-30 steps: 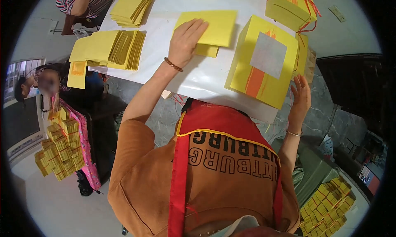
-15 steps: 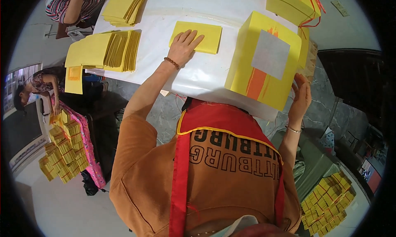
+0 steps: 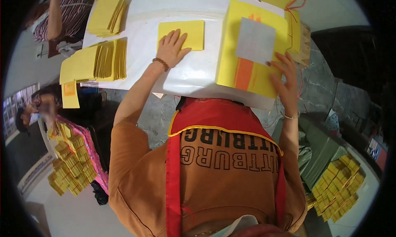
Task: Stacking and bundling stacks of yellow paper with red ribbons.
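Yellow rectangular paper (image 3: 194,35) lies on the white-covered table (image 3: 142,34), long axis left-to-right, under the outspread, ungrasping left hand (image 3: 171,51). Rightward, a patched yellow paper stack (image 3: 255,57) points lengthwise away; the loosely open right hand (image 3: 286,78) meets its right edge.

Paper (image 3: 194,34) part-hidden beneath left hand (image 3: 170,50)

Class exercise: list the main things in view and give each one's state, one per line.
Small yellow paper: flat, partly covered.
Left hand: open, resting on that paper.
Yellow block: partly covered.
Grey square: flat on the block.
Right hand: open, at the block's right edge.
Lower-left paper pile: fanned out.
Red apron: worn.
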Demonstrator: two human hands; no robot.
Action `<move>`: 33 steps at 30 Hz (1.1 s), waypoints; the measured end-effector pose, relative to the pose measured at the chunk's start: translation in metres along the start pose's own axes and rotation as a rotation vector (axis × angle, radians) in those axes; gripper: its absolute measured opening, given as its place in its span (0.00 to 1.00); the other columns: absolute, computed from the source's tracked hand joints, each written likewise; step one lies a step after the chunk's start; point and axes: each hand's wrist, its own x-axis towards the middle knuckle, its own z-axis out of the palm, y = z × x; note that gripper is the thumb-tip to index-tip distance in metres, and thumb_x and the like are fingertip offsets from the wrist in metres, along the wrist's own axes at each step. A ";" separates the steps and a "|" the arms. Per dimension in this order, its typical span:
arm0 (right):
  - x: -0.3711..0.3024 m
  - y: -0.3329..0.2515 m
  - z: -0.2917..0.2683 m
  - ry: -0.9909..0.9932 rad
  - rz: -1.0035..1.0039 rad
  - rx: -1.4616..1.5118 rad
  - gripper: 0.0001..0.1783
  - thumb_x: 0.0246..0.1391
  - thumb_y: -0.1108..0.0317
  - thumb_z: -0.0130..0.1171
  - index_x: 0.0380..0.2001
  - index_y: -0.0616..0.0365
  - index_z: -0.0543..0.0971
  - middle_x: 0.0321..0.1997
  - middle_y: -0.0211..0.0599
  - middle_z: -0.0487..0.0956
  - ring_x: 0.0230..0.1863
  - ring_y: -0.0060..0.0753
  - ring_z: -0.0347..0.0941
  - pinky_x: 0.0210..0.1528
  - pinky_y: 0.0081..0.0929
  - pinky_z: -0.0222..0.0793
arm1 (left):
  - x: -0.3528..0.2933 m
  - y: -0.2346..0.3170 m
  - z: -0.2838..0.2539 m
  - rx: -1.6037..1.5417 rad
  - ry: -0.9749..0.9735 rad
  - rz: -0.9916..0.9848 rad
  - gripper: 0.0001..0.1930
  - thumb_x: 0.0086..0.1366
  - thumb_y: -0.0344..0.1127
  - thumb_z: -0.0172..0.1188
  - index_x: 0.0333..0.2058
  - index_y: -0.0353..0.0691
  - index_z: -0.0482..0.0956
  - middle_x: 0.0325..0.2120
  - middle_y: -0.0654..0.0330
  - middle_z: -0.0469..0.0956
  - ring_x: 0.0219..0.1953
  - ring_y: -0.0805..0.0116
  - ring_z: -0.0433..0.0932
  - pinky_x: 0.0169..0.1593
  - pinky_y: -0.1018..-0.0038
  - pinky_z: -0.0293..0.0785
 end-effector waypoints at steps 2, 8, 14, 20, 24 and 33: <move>0.001 -0.003 0.003 -0.059 -0.013 -0.106 0.16 0.45 0.66 0.61 0.41 0.50 0.78 0.58 0.33 0.67 0.65 0.47 0.51 0.64 0.40 0.45 | 0.007 -0.005 -0.012 0.059 -0.054 0.086 0.25 0.60 0.51 0.51 0.52 0.45 0.69 0.57 0.51 0.61 0.57 0.53 0.60 0.57 0.54 0.53; -0.004 0.003 0.008 -0.033 0.037 0.043 0.16 0.45 0.65 0.62 0.41 0.48 0.79 0.59 0.32 0.66 0.65 0.49 0.49 0.65 0.42 0.44 | 0.047 0.064 -0.086 -0.321 0.186 0.052 0.14 0.59 0.35 0.54 0.43 0.39 0.76 0.44 0.50 0.74 0.46 0.54 0.71 0.48 0.63 0.66; -0.006 0.011 0.011 -0.025 0.023 0.104 0.15 0.46 0.67 0.61 0.41 0.49 0.78 0.60 0.32 0.66 0.65 0.50 0.49 0.65 0.43 0.44 | 0.040 0.146 -0.132 -0.447 0.140 0.460 0.17 0.56 0.39 0.59 0.42 0.37 0.75 0.39 0.53 0.74 0.41 0.56 0.71 0.44 0.65 0.68; -0.002 0.013 0.012 -0.005 0.065 0.293 0.12 0.48 0.68 0.59 0.38 0.53 0.79 0.58 0.35 0.67 0.63 0.40 0.55 0.63 0.34 0.49 | 0.037 0.156 -0.144 -0.258 0.028 0.586 0.22 0.51 0.46 0.61 0.42 0.39 0.76 0.38 0.58 0.73 0.41 0.60 0.69 0.41 0.70 0.66; -0.001 0.016 0.013 0.005 0.079 0.292 0.10 0.49 0.68 0.58 0.37 0.55 0.80 0.57 0.35 0.68 0.61 0.35 0.58 0.61 0.30 0.52 | 0.036 0.154 -0.137 -0.180 0.046 0.614 0.20 0.52 0.46 0.60 0.42 0.41 0.76 0.39 0.59 0.73 0.42 0.62 0.69 0.40 0.72 0.66; -0.002 0.014 0.008 -0.030 0.224 0.517 0.16 0.58 0.62 0.47 0.35 0.62 0.79 0.58 0.34 0.67 0.59 0.30 0.60 0.58 0.26 0.55 | 0.045 0.151 -0.134 -0.715 -0.053 0.534 0.06 0.55 0.32 0.59 0.30 0.36 0.77 0.24 0.58 0.75 0.27 0.62 0.72 0.31 0.71 0.69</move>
